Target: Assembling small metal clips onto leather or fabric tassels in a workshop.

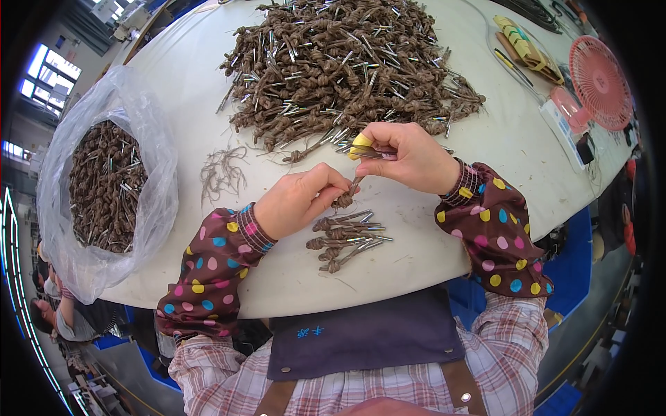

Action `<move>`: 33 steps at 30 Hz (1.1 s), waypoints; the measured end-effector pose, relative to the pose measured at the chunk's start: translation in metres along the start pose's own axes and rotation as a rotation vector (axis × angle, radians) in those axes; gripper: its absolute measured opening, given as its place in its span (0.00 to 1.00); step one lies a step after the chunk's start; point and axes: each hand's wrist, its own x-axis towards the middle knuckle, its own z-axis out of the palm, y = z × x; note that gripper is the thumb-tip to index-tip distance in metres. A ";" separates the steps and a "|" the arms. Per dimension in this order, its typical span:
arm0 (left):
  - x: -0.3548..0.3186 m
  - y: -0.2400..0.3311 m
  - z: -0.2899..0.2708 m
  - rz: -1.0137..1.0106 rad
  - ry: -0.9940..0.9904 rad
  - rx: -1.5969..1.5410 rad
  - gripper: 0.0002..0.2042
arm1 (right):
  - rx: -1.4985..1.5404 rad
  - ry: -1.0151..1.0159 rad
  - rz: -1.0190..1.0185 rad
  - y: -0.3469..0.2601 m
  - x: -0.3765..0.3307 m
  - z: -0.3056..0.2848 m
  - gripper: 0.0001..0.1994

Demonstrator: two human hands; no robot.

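My left hand is closed in a pinch on a knotted brown cord, held just above the table. My right hand is closed around small dark metal thread snips, whose blades are close to the upper end of that cord. A yellow wrap covers the tip of my right index finger. Below my hands, several finished-looking knotted cords with shiny metal tips lie in a short row. Beyond my hands rises a large heap of similar knotted cords.
To the left stands an open clear plastic bag filled with knotted cords. Loose thread scraps lie between bag and heap. At the right are a pink fan, a white box and a yellow-brown bundle. Blue bins stand below the table.
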 end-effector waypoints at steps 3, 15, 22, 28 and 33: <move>-0.002 -0.002 0.002 -0.055 -0.034 -0.169 0.04 | 0.051 0.068 -0.044 -0.008 -0.002 0.002 0.15; -0.001 0.010 0.005 -0.261 -0.107 -0.912 0.03 | -0.089 0.293 -0.121 -0.009 -0.008 0.017 0.23; -0.005 -0.008 0.007 -0.039 0.026 -0.375 0.02 | -0.200 0.462 -0.141 -0.021 -0.013 0.015 0.22; 0.000 -0.007 0.003 0.046 0.163 -0.014 0.05 | -0.382 0.239 -0.057 -0.027 -0.028 0.015 0.15; -0.003 -0.002 0.006 0.041 0.138 0.031 0.06 | -0.525 0.257 -0.140 -0.021 -0.028 0.029 0.15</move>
